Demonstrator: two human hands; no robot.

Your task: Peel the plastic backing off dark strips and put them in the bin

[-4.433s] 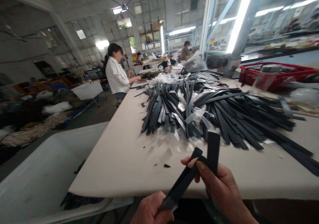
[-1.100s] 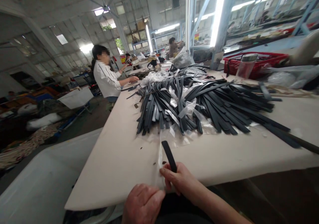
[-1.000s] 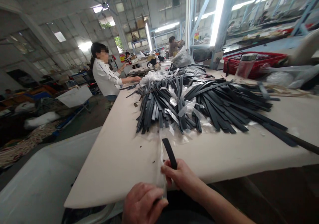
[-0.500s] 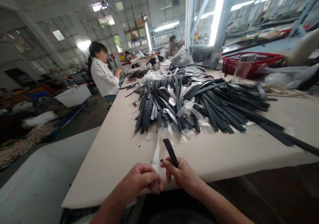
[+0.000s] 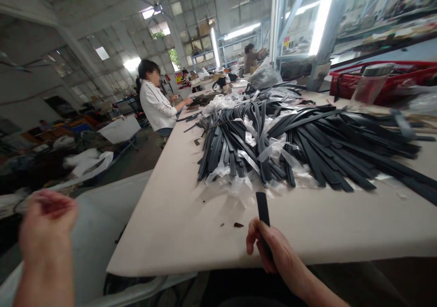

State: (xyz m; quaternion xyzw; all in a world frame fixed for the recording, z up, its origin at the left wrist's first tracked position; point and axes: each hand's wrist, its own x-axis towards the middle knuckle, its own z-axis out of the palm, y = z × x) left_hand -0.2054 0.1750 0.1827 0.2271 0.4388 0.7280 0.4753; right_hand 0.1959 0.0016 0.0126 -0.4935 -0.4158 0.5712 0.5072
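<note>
While the person's right hand [image 5: 276, 245] holds one dark strap [image 5: 262, 209], thumb and fingers closed firmly around it, the strap's flat end stands nearly upright above the near edge of a pale worktable [image 5: 164, 216]. Well apart, the left hand [image 5: 48, 212] is raised over a white bin [image 5: 99, 220] beside the table, its fingers loosely curled; blur makes it impossible to tell whether it holds anything. Just beyond the held strap spreads one broad heap of dark straps [image 5: 314, 159], too many to count, with crumpled clear film [image 5: 278, 151] tucked among them. Three small dark scraps [image 5: 238, 225] dot the tabletop. At right sit one red basket [image 5: 344, 86] and one lidded clear jar [image 5: 370, 86]; at the table's far left side, one co-worker in a white jacket [image 5: 155, 107] reaches over the surface.
</note>
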